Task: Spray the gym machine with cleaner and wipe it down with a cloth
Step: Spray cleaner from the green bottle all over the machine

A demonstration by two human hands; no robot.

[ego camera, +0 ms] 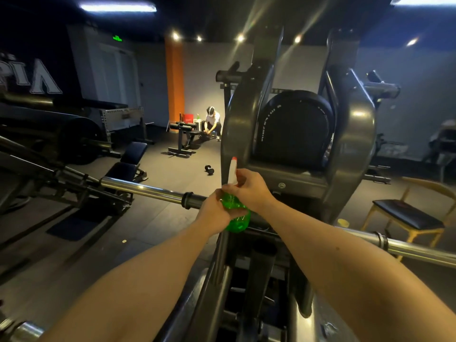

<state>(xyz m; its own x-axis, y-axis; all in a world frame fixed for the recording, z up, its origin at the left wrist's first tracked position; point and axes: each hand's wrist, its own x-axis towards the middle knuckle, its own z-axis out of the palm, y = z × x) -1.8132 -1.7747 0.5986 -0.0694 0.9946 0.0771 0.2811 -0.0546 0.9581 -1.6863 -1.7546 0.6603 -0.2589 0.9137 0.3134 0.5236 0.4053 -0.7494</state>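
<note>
- Gym machine (355, 134) fills the middle-right of the shot: grey curved steel frame w/ a glossy sheen, round black padded cushion (294, 124) set btwn the two uprights.
- Far left is other kit, dark weight plates and a long chrome bar (138, 188) running in toward the hands, smooth and shiny.
- Left hand (213, 209) is wrapped round the spray bottle (235, 215) at its belly, fingers closed on it, holding it steady.
- Bottle itself: see-thru green plastic, rounded body, white trigger head w/ a red tip pointing up toward the frame's left upright.
- Right hand (249, 186) is clamped over the neck / trigger area, fingers curled on it. Can't tell if the trigger's actually being squeezed or if it's fiddling w/ the head.
- Step imo: spraying stage, nothing wiped yet afaict, no mist visible.
- No cloth in shot, so next move needs aiming the nozzle at the frame + pad, pumping, then finding a rag somewhere.
- Far right: wooden chair (409, 218) w/ a black seat, well apart from the machine.
</note>
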